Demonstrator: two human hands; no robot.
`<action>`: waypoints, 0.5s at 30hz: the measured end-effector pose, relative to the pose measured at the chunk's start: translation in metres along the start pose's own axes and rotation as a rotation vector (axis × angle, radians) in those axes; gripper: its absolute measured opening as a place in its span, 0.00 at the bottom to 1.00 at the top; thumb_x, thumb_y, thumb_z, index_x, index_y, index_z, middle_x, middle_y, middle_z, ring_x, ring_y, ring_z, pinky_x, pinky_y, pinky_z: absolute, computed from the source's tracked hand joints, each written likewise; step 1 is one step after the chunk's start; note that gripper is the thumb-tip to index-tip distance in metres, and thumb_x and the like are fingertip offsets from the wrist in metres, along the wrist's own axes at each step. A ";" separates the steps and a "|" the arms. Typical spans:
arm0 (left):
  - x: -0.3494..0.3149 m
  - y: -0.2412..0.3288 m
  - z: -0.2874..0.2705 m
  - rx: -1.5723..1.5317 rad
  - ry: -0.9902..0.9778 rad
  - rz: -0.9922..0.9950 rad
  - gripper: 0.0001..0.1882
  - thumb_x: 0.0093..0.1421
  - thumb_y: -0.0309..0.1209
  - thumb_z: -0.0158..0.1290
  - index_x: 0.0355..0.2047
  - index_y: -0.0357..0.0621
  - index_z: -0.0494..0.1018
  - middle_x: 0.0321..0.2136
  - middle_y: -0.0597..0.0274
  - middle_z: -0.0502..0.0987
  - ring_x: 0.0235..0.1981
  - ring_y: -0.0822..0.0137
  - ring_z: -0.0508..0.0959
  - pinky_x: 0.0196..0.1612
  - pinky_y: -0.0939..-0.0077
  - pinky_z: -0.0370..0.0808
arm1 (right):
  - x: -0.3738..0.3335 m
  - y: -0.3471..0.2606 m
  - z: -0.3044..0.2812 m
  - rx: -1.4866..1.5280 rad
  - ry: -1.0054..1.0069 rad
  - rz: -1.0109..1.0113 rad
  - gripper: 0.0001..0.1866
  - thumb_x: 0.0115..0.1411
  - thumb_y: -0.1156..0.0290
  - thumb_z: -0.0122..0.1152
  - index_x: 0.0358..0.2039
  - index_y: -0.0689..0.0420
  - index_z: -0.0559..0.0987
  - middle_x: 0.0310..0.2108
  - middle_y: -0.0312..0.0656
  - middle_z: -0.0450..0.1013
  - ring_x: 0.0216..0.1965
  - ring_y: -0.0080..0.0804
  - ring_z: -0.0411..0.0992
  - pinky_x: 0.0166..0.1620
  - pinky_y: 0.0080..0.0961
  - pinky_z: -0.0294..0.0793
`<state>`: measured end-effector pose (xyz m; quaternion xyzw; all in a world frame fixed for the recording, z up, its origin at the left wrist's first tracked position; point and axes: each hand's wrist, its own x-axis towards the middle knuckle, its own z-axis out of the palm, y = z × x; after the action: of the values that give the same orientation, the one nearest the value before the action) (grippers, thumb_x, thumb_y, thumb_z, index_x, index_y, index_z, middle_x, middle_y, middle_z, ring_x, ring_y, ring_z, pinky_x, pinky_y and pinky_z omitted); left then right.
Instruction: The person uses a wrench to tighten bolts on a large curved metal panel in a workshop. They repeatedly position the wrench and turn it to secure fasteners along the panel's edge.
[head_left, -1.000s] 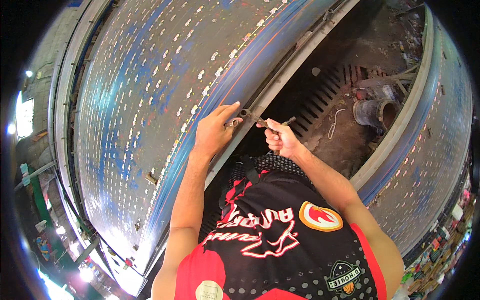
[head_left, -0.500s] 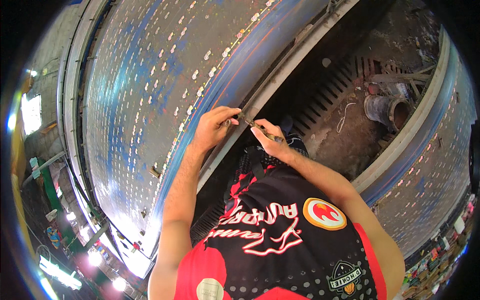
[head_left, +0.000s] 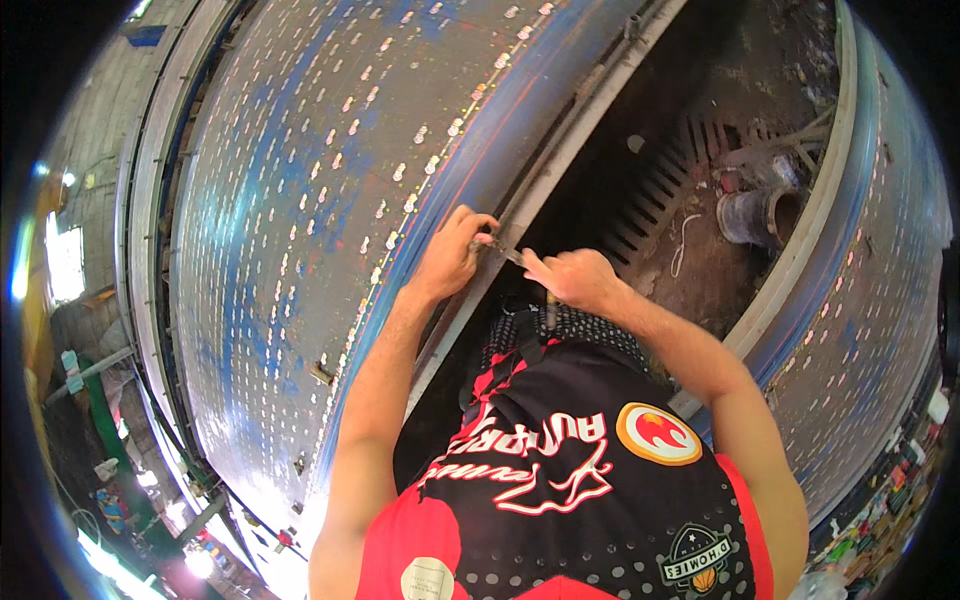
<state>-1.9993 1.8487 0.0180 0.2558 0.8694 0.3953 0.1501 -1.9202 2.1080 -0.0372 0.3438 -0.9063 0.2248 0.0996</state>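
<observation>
My left hand (head_left: 458,252) is over the metal edge rail (head_left: 580,140) of a long table, its fingers curled and pinching one end of a small dark metal piece (head_left: 511,254). My right hand (head_left: 582,280) closes on the other end, thumb and fingers pressed together. The piece looks like a short jointed rod or fitting; its exact kind I cannot make out. A thin rod-like part (head_left: 551,311) shows below my right hand, and whether it belongs to the same piece is unclear. To the left lies the table's grey, blue-stained surface (head_left: 300,190), covered in rows of small printed motifs.
A second printed table (head_left: 850,330) curves along the right. Between the tables runs a dark, dirty floor gap with a slotted grate (head_left: 655,190), a cylindrical container (head_left: 752,217) and a loose loop of cord (head_left: 682,245). A small metal stop (head_left: 321,373) sits on the left table.
My right hand has turned over, its back now facing up, and shifted slightly right. My left hand has moved a little right and down. The view has shifted slightly.
</observation>
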 end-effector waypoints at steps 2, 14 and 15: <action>0.006 0.004 -0.007 -0.003 0.029 0.053 0.19 0.60 0.11 0.51 0.50 0.40 0.76 0.41 0.46 0.74 0.42 0.44 0.82 0.46 0.53 0.79 | -0.018 -0.014 -0.006 0.046 -0.083 0.138 0.19 0.70 0.53 0.65 0.53 0.51 0.79 0.18 0.37 0.74 0.19 0.38 0.77 0.22 0.36 0.74; -0.036 -0.057 -0.078 0.259 0.648 0.104 0.23 0.58 0.20 0.66 0.54 0.53 0.83 0.54 0.60 0.81 0.36 0.58 0.89 0.36 0.66 0.86 | -0.073 -0.020 -0.032 0.096 -0.364 0.650 0.18 0.75 0.51 0.58 0.53 0.52 0.75 0.27 0.54 0.81 0.31 0.61 0.82 0.34 0.55 0.79; -0.042 -0.087 -0.075 0.379 0.596 0.018 0.22 0.60 0.22 0.66 0.54 0.54 0.83 0.54 0.62 0.81 0.35 0.58 0.88 0.35 0.64 0.85 | -0.068 -0.020 -0.034 0.099 -0.350 0.656 0.19 0.75 0.51 0.59 0.53 0.53 0.75 0.27 0.55 0.81 0.32 0.61 0.82 0.34 0.55 0.79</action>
<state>-2.0282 1.7308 0.0020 0.1604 0.9306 0.2855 -0.1637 -1.8557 2.1498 -0.0236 0.0728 -0.9596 0.2263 -0.1507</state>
